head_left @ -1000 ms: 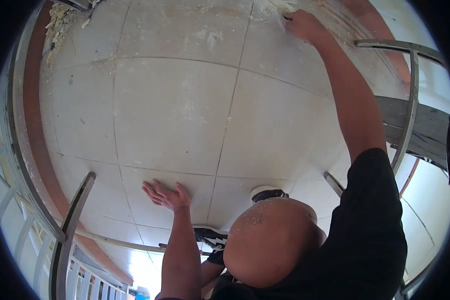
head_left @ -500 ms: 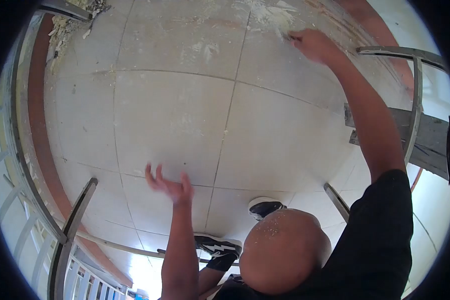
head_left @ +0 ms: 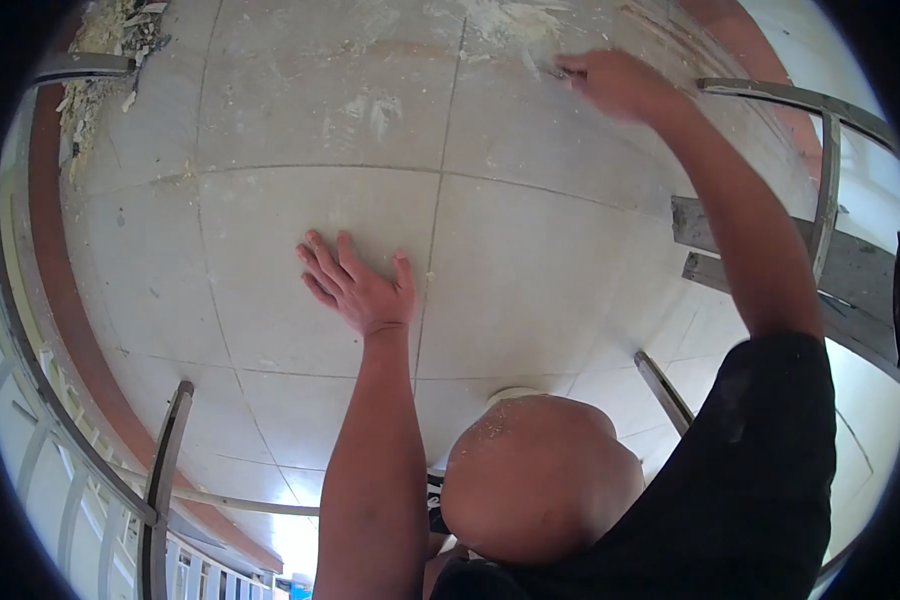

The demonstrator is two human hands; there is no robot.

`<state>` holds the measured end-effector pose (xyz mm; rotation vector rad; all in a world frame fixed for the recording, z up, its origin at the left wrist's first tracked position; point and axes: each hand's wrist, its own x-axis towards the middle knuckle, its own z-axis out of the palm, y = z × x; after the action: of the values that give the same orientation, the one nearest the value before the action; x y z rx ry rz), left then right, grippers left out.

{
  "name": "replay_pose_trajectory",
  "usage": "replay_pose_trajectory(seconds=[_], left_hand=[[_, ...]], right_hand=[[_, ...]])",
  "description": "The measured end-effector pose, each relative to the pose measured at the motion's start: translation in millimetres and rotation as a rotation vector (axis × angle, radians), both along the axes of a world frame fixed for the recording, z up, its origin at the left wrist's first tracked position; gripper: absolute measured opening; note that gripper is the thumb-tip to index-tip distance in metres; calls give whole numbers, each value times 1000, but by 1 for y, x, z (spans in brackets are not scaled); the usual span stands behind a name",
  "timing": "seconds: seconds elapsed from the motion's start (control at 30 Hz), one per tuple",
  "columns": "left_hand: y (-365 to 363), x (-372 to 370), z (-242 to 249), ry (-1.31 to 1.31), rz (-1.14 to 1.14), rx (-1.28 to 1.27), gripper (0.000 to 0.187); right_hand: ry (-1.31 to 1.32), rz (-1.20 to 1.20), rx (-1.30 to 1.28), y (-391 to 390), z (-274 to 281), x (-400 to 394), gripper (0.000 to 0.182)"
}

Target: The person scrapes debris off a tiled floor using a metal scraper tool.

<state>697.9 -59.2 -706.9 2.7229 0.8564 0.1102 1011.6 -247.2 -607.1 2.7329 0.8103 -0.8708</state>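
My left hand is spread over the pale tiled floor, palm down with its fingers apart. It holds nothing and lies just left of a joint between tiles. Farther out at the upper right, my right hand is closed, fingertips low at the floor and slightly blurred. A small dark edge shows at these fingertips; I cannot tell what it is. Right beside them is a whitish smeared patch with crumbs. My bent knee, dusted with white specks, is in front of me.
Flaky debris is heaped along the left wall by a reddish skirting. Metal frame legs stand at left and right. Grey boards lie at the right, under a curved metal frame. White railings run down the lower left.
My left hand has moved forward from near my foot and come down flat, fingers spread. My right hand stays closed near the smeared patch. The view has shifted slightly, and my knee now covers more of the shoes.
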Motion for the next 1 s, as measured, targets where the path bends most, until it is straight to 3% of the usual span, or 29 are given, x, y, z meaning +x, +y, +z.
replay_pose_trajectory(seconds=[0.17, 0.23, 0.27, 0.33, 0.43, 0.57, 0.63, 0.73, 0.83, 1.0], left_hand=[[4, -1, -2, 9, 5, -9, 74], [4, -2, -5, -14, -13, 3, 75], [3, -1, -4, -20, -15, 2, 75], [3, -2, -2, -5, 2, 9, 71], [3, 0, -1, 5, 4, 7, 72], [5, -1, -6, 13, -16, 7, 74], [3, -1, -5, 21, -6, 9, 75], [3, 1, -2, 7, -17, 41, 72], [3, 0, -3, 23, -14, 26, 72], [3, -2, -4, 14, -21, 31, 72]], right_hand=[[36, 41, -57, 15, 0, 31, 40], [265, -293, -1, 14, 14, 25, 39], [258, -296, -2, -4, 5, 19, 39], [1, -117, 180, -50, -28, 4, 39], [-133, -190, 45, -44, -15, -29, 39], [-72, -319, 68, -29, -16, -16, 38], [-183, -195, 94, -43, -28, -43, 36], [-212, -214, 167, -47, -42, -45, 36], [-165, -331, 153, -3, -22, -15, 36], [-206, -355, 103, -52, -33, -100, 37]])
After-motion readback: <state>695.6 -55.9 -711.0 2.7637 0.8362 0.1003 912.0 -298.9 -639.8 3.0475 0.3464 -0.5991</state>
